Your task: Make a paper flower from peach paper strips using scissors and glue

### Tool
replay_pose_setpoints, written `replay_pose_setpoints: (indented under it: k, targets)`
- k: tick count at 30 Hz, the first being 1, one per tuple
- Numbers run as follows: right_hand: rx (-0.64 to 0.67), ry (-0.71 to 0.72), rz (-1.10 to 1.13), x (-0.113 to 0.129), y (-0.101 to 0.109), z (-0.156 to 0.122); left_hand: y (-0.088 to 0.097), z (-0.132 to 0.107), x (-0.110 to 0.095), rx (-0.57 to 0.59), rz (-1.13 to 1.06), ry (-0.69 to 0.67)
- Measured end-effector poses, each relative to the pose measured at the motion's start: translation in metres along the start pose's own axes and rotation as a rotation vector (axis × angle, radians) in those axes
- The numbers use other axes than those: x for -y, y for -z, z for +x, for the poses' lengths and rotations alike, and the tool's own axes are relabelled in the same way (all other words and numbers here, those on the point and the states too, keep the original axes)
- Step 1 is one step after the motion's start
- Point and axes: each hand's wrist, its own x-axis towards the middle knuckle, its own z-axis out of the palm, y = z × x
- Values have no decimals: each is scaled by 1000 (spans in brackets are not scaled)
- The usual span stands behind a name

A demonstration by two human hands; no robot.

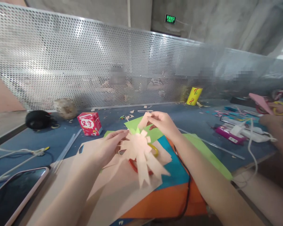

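A pale pink paper rosette [139,145], with cut petals round its edge and notched tails hanging toward me, is held up above the paper pile. My left hand [109,145] pinches its left edge between thumb and fingers. At the top, my right hand [163,124] grips a pale pink paper strip [145,121] beside the rosette; whether the two are joined I cannot tell. A small green paper piece [138,129] shows at the rosette's upper edge. Partly hidden beneath lie red and yellow handles [133,165], seemingly of scissors, on a large pale pink sheet [118,191].
Green [200,147], blue [176,171] and orange sheets [165,201] lie underneath. A red box [89,124], phone [16,194], clear sticks [68,147] and yellow roll [194,96] surround them. A black cable [188,191] crosses the sheets. At right, a co-worker's hand [277,114] holds yellow-handled scissors and pink paper.
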Motion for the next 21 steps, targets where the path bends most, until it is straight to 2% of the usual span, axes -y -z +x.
replay_pose_setpoints:
  k: [6,9,12,17,21]
  targets:
    - [241,-94,44,3,-12,-7,-10,-6,-1,84,396,-62]
    - [296,-88,26,-1,-18,-9,-16,-7,-1,71,414,-119]
    - [321,-104,25,-2,-21,-10,-16,-6,3,51,430,-161]
    - [364,-197,61,-3,-25,-13,-14,-5,5,87,457,-169]
    - [255,-305,104,-3,-22,-9,-13,-4,2,11,460,-194]
